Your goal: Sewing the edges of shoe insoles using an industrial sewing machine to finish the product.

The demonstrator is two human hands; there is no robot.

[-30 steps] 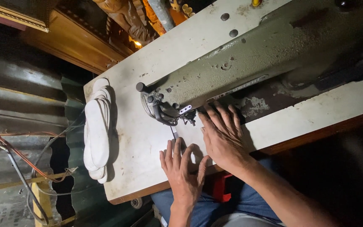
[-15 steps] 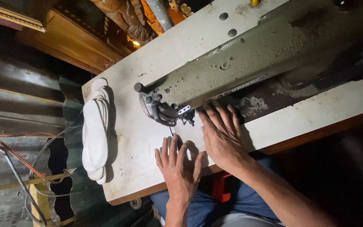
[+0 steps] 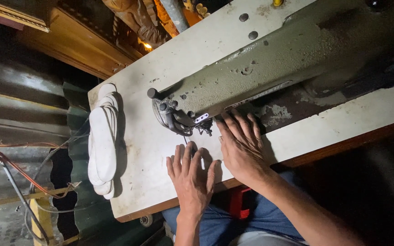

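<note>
Pressing flat with fingers spread, the left hand [image 3: 190, 175] lies palm down on a white piece of material [image 3: 206, 152] that sits on the sewing table [image 3: 151, 150], close to the table's near edge; nothing is pinched in it, the fingers simply rest open on the surface. The right hand [image 3: 242, 146] lies just beside it, also palm down and open, its fingertips [image 3: 226, 125] reaching up to the needle area [image 3: 204, 125] under the head of the green sewing machine [image 3: 261, 68]. The white piece is hard to tell apart from the pale tabletop, so its outline cannot be made out; it lies under both hands, directly below the machine head. The machine body runs along the table toward its right end, its paint worn and chipped. At the table's left end, well apart from the hands, a stack of white shoe insoles [image 3: 102, 141] lies along the edge. Below the near edge the person's blue trousers [image 3: 261, 223] show, and off the left end red and dark wires [image 3: 10, 168] hang in shadow.
</note>
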